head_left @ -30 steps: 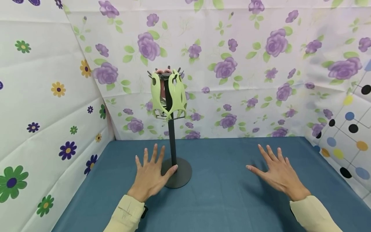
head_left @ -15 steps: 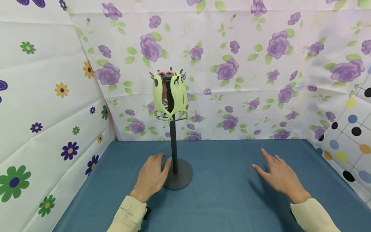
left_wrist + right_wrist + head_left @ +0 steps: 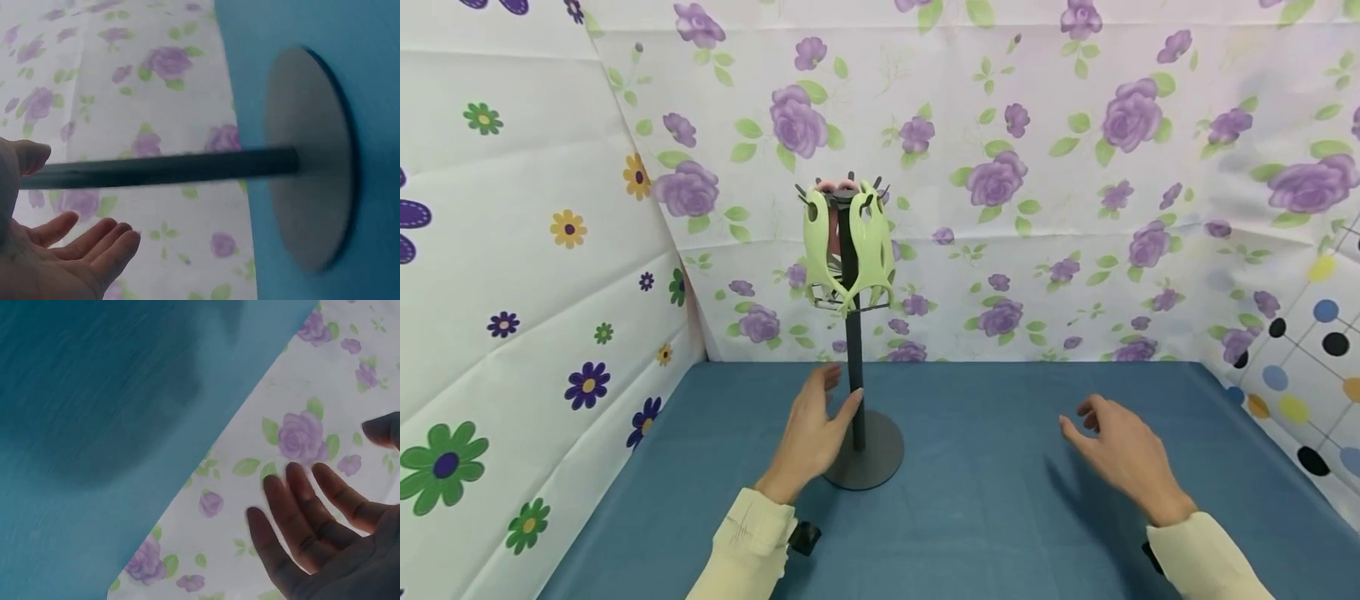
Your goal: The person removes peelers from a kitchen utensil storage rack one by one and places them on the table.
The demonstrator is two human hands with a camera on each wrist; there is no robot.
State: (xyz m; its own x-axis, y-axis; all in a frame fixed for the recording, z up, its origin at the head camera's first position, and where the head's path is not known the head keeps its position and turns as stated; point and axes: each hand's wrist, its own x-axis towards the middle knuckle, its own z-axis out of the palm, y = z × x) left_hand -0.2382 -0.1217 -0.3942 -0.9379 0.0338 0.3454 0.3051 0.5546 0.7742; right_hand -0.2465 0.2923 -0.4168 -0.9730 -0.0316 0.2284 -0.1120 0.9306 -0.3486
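Observation:
A dark stand (image 3: 854, 350) with a slim pole and a round flat base (image 3: 883, 454) rises left of centre in the head view. Light green openwork pieces (image 3: 874, 254) hang around its top among short dark pegs, with a pink piece (image 3: 826, 187) behind them. My left hand (image 3: 808, 429) is raised beside the pole, its thumb and fingers spread apart around the pole's near side. In the left wrist view, the pole (image 3: 175, 170) runs between thumb and fingers, ungripped. Well to the right, my right hand (image 3: 1123, 454) hovers over the table with loosely bent fingers, holding nothing.
Blue cloth (image 3: 970, 517) covers the table. A rose-patterned sheet (image 3: 1037, 275) hangs along the back, a flower-print sheet (image 3: 535, 275) at the left, and a dotted sheet (image 3: 1315, 375) at the right. Black wrist devices (image 3: 805, 537) show at the cuffs.
My left hand has gone from lying flat with spread fingers to being raised and turned toward the pole. My right hand's fingers have bent from straight to loosely curled. The stand stays put.

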